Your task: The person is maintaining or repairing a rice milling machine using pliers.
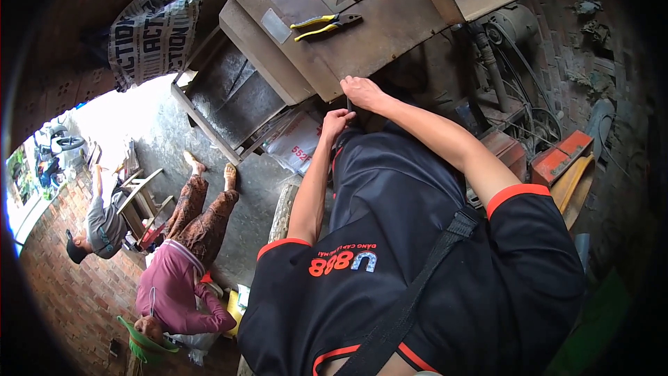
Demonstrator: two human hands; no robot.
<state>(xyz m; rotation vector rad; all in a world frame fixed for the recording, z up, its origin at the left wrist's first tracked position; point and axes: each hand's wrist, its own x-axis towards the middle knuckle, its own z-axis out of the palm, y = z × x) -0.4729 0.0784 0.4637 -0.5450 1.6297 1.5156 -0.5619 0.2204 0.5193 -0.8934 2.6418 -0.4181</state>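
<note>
My right hand [362, 93] is closed at the lower corner of a brown metal machine housing [390, 35]. Just below it, my left hand [337, 124] is closed too, in front of my lap. A thin dark strip [349, 104] runs between the fingers of both hands; its kind is too small to tell. On the housing's sloping face, above my hands, lie pliers [325, 26] with yellow and black handles, apart from either hand.
An electric motor [513, 26], a red metal box [562, 159] and cables stand at the right. A metal chute [233, 83] and a white sack [291, 141] are left of my hands. Two people, one in a purple top [170, 285], sit at the left.
</note>
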